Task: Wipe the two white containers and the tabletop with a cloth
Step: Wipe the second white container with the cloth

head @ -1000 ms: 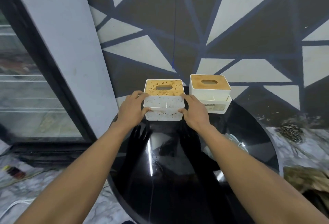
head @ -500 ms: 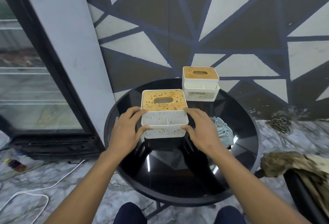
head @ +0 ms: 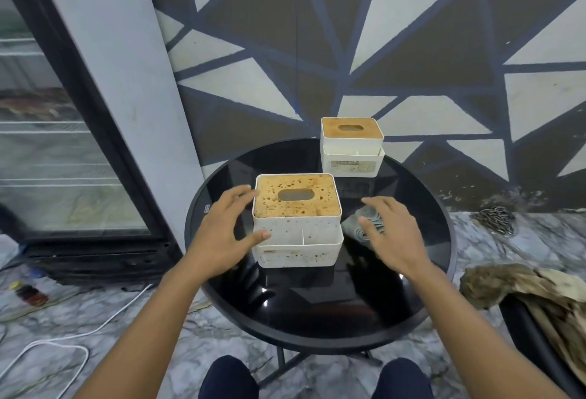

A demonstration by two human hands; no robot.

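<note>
The spotty white tissue box (head: 298,224) sits near on the black table (head: 317,313), easy to reach. The left hand (head: 222,233), fingers wide, likely steadies its side. The right hand (head: 390,240), open, hovers over the cloth (head: 356,227), probably to grab it.

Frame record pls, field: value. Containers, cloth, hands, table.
near container: white, brown-spotted, tan slotted lid; mid-table, between the hands
far container: white, looks cleaner, tan slotted lid; table's far edge, near the wall
cloth: blue-grey, crumpled on the table right of the near container, partly hidden by the right hand
left hand: fingers spread, thumb at the near container's front-left corner; no closed grip
right hand: open, over the cloth, apart from the near container
table: round, glossy black
</note>
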